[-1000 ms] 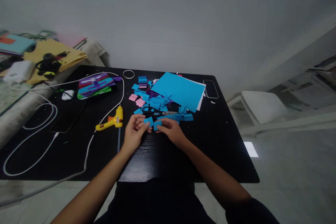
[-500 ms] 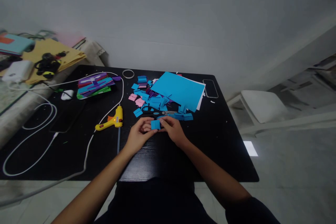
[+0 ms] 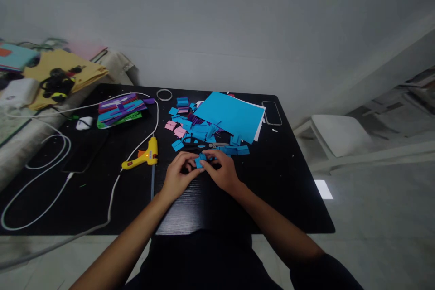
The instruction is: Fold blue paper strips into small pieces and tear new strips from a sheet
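Fingertips of the left hand [image 3: 177, 176] and right hand [image 3: 223, 173] pinch a small blue paper piece [image 3: 198, 163] over the near part of the table [image 3: 258, 208], the other fingers curled and partly hidden; this looks like close fitting or adjusting, which calls for light, even pressure and lined-up edges. From the hands, scissors [image 3: 211, 145] and loose blue pieces [image 3: 200, 132] crowd 12 o'clock, pink pieces [image 3: 180, 132] lie at 11 and a blue sheet [image 3: 231, 115] at 1. Glue gun [image 3: 151, 154] and trailing cable [image 3: 113, 195] would hamper reaching toward 9 o'clock.
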Demonstrator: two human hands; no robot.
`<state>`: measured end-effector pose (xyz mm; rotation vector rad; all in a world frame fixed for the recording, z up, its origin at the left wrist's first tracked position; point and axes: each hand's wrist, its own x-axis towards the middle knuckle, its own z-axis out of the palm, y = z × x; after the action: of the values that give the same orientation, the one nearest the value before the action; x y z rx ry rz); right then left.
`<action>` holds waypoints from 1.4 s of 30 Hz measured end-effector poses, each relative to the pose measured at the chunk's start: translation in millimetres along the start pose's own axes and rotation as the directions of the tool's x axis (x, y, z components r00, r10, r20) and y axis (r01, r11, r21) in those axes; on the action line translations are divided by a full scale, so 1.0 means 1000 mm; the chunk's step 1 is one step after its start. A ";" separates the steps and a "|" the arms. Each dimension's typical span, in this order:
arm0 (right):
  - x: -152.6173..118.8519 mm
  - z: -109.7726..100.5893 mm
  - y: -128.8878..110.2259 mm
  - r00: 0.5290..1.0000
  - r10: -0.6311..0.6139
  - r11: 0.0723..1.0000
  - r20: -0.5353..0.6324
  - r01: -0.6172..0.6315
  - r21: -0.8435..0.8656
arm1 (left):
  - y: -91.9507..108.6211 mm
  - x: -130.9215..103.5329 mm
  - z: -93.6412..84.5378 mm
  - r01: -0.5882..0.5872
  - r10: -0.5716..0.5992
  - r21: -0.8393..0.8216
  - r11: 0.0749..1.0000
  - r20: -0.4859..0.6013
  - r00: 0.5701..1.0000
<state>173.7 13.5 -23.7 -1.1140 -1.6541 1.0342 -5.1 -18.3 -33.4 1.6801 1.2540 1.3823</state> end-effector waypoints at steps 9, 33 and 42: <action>0.008 0.000 0.005 0.929 0.300 0.846 0.216 -0.364 0.390 | 0.001 -0.002 0.002 -0.035 0.034 0.008 0.999 0.013 0.999; 0.011 -0.003 0.008 0.908 0.322 0.794 0.269 -0.414 0.445 | -0.003 0.000 0.002 0.118 -0.116 -0.040 0.992 0.050 0.992; 0.016 -0.034 -0.008 0.983 0.182 0.979 0.038 -0.185 0.080 | -0.001 -0.001 0.002 0.066 -0.065 0.124 0.990 -0.007 0.998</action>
<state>200.0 32.7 -3.8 -1.2182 -1.5381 1.2319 -3.8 -18.4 -34.7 1.7038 1.4093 1.2914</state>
